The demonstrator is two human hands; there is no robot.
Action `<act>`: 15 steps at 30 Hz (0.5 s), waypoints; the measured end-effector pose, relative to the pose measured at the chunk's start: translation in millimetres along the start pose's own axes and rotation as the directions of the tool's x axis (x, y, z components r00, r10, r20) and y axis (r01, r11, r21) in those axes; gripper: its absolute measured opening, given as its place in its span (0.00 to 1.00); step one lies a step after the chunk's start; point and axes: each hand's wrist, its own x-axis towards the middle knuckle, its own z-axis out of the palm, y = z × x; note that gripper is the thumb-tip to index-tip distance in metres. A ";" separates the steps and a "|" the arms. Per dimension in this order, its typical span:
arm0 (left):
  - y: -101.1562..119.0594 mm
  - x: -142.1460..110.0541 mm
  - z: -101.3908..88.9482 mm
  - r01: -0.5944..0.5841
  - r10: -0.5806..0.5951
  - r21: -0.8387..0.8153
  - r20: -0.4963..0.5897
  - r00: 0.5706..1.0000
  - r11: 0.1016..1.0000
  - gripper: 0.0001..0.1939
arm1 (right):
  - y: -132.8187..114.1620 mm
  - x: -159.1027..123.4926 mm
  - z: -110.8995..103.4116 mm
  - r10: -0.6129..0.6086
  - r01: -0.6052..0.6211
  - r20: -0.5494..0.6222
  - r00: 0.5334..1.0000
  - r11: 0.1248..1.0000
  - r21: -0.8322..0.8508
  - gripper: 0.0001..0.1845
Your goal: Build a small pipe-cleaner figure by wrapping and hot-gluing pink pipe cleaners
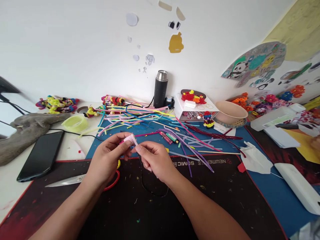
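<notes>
Between my two hands is a small pale pink coil of pipe cleaner, held above the black desk mat. My left hand pinches the coil between thumb and fingertips. Its free end is pinched by the thumb and forefinger of my right hand. A bit of bright pink shows beside the left fingertips, partly hidden. Red-handled scissors lie on the mat under my left wrist, with their handles partly covered. A thin black cord loops on the mat below my right hand.
Many coloured pipe cleaners lie behind my hands, with purple ones to the right. A black phone lies left. At the back stand a thermos, a white box and a bowl. Tissue lies right.
</notes>
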 end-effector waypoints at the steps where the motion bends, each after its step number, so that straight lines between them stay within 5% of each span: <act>1: -0.7 0.0 -0.5 -0.006 0.006 0.012 -0.006 1.000 1.000 0.26 | 0.8 0.0 0.1 0.005 -0.006 0.002 1.000 1.000 0.005 0.21; 15: -0.9 3.6 -1.1 0.015 -0.020 -0.146 -0.029 0.999 0.989 0.19 | 4.7 0.4 2.5 0.064 -0.066 0.028 0.998 0.995 0.079 0.20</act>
